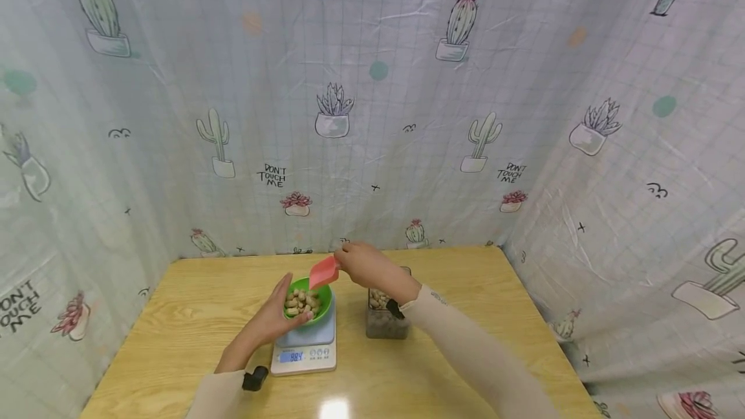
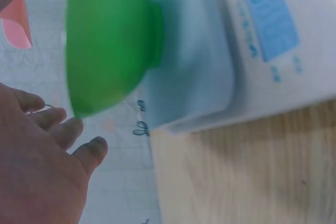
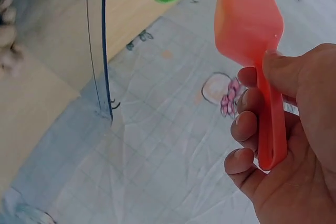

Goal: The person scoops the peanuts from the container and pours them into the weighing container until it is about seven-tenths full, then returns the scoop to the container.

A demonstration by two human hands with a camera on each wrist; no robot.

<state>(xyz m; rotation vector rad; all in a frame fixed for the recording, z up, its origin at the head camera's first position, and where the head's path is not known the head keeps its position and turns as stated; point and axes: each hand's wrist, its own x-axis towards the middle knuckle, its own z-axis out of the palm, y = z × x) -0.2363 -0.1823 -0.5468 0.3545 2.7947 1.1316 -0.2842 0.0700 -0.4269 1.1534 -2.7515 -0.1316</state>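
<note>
My right hand (image 1: 368,268) grips the handle of a red plastic scoop (image 1: 323,272), the thumb laid along it in the right wrist view. The scoop head is tilted over the rim of a green bowl (image 2: 110,45), and no peanuts show in it. Unshelled peanuts (image 1: 301,302) lie in the bowl, which stands on the blue platform of a white kitchen scale (image 1: 304,357) with a lit display. At the bowl's left side, my left hand (image 1: 276,313) is held with its fingers loosely extended; the left wrist view shows the fingertips (image 2: 72,129) close beside the rim.
A clear square container (image 1: 387,327) of peanuts stands right of the scale, partly hidden under my right forearm. Both stand on a wooden table (image 1: 465,315). A curtain (image 1: 372,167) printed with cacti hangs behind the table and along its sides.
</note>
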